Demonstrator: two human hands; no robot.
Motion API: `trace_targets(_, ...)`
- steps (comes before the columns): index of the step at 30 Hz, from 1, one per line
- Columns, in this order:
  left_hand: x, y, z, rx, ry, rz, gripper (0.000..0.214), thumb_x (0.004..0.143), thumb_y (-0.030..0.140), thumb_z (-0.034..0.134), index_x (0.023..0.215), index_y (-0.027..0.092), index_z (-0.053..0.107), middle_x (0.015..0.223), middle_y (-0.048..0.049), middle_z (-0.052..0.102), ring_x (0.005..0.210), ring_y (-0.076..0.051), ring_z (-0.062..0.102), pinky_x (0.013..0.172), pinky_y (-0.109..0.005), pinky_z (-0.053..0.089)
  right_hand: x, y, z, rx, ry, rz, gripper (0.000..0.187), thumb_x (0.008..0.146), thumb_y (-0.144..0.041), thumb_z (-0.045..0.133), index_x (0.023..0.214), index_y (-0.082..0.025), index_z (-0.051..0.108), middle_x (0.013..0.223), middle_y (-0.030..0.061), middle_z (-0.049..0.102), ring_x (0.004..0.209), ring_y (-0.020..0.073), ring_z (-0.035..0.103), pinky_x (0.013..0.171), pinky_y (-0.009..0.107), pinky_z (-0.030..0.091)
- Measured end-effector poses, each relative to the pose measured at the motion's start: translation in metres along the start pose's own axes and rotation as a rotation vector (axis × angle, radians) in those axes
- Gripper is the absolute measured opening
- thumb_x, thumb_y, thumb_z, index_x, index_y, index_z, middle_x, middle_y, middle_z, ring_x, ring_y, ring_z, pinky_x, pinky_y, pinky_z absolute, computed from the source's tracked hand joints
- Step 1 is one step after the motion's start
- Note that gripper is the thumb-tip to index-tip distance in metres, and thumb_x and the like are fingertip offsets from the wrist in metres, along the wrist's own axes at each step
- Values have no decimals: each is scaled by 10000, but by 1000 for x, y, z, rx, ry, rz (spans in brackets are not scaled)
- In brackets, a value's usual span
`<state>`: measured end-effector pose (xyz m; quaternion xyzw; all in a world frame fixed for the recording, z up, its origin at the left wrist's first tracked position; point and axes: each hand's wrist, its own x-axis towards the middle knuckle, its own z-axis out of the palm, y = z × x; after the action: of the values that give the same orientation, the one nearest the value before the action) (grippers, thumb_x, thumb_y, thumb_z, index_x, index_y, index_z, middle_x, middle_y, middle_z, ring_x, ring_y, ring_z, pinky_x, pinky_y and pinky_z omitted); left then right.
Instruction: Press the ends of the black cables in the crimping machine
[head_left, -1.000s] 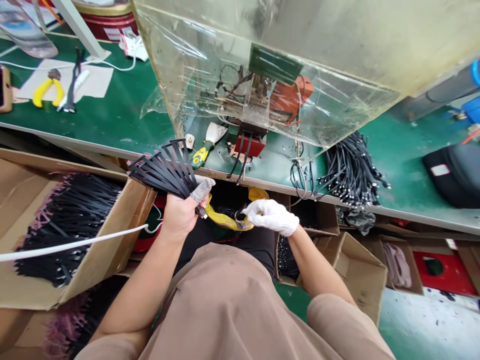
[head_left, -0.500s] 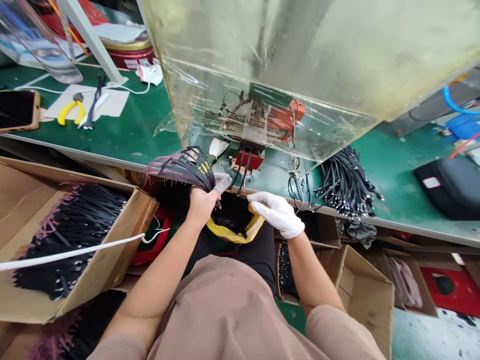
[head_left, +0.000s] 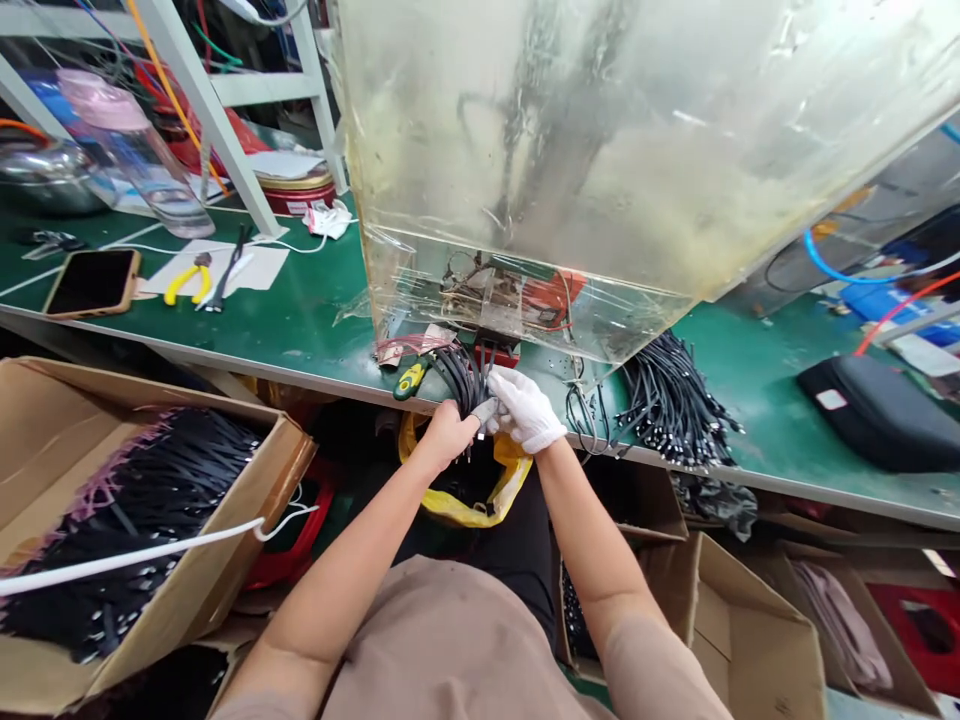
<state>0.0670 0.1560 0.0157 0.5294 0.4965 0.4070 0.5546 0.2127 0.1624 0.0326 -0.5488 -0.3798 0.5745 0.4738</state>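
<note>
My left hand (head_left: 450,432), bare but for a pale cover on the thumb, is closed around a bundle of thin black cables (head_left: 456,376) whose far ends are pinkish. Right beside it, my white-gloved right hand (head_left: 527,408) is closed on black cables just below the machine's red block (head_left: 504,354); its fingertips are partly hidden. Under both hands hangs an open yellow bag (head_left: 466,514) with dark contents. A tool with a green and yellow handle (head_left: 410,380) lies left of the bundle.
A large cloudy plastic guard (head_left: 570,150) hangs over the machine. On the bench (head_left: 315,330) lie a cable pile (head_left: 675,400), a black case (head_left: 885,410), yellow pliers (head_left: 189,282) and a phone (head_left: 94,280). At left, a carton (head_left: 289,455) holds cables; a white cord (head_left: 142,562) crosses it.
My left hand has brought the bundle right, up against the machine front. My right hand has moved left from above the bag to the cables at the red block. The view has shifted.
</note>
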Motion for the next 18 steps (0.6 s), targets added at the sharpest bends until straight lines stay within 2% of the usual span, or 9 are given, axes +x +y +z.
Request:
trace_targets(3, -5, 1, -2, -56, -28, 26, 354, 763, 370, 754, 525, 211, 546, 423, 30, 486, 375, -114, 423, 404, -257, 320, -2, -3, 19, 134, -109, 10, 410, 771, -532, 804, 767, -231, 525, 423, -126, 364, 315, 61, 328, 329, 185, 318)
trace_targets(5, -7, 3, -1, -102, -51, 40, 381, 766, 415, 754, 537, 210, 530, 433, 30, 490, 379, -106, 425, 403, -249, 325, -9, -7, 25, 187, -104, 4, 463, 740, -502, 821, 705, -241, 441, 412, -132, 347, 310, 45, 290, 327, 174, 322)
trace_targets(10, -32, -3, -2, -191, -125, 5, 365, 788, 495, 764, 670, 187, 608, 485, 30, 547, 397, -101, 451, 401, -229, 354, -40, -6, 28, 140, -69, 81, 423, 774, -489, 784, 728, -244, 442, 426, -112, 387, 312, 51, 327, 321, 158, 262)
trace_targets(15, -78, -18, -14, -226, -206, -128, 411, 842, 567, 746, 780, 171, 660, 567, 3, 628, 427, -98, 468, 412, -221, 371, -77, 8, 32, 14, -23, 144, 456, 791, -583, 755, 737, -250, 448, 454, -100, 383, 330, 55, 313, 323, 170, 231)
trace_targets(18, -108, -23, -26, -166, -301, -171, 415, 864, 549, 745, 718, 169, 660, 574, -16, 644, 468, -108, 498, 457, -221, 423, -100, 19, 34, -91, -65, 213, 490, 802, -663, 705, 753, -255, 439, 445, -100, 383, 325, 64, 303, 324, 186, 249)
